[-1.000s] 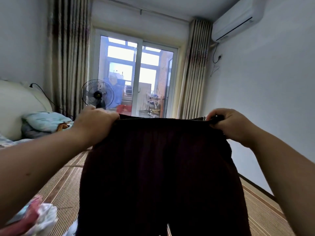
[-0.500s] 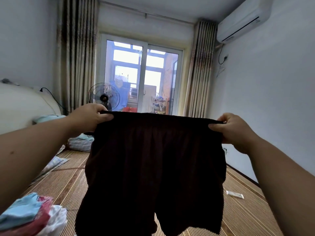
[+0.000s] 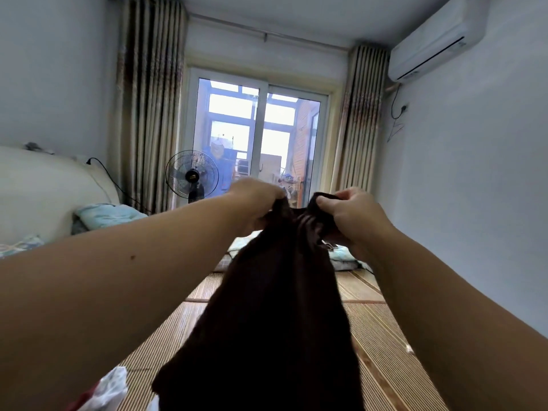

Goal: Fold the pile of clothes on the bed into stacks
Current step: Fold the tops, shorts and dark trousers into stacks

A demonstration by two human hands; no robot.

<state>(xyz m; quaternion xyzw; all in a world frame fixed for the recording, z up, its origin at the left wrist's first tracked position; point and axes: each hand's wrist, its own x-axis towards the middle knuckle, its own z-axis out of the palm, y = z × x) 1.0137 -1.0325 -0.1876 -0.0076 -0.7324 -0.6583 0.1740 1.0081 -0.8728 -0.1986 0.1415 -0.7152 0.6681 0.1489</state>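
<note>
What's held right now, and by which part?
A dark garment, by its bunched top edge: the left hand and right hand each grip one end, close together. The rest hangs free.

No words, numbers, brand names or signs can be read anywhere in this view. The black round-caged standing fan (image 3: 192, 175) has a small pale mark on its centre hub, too small to make out. The white wall-mounted air conditioner (image 3: 436, 40) shows a faint grey mark near its right end, too blurred to read.
</note>
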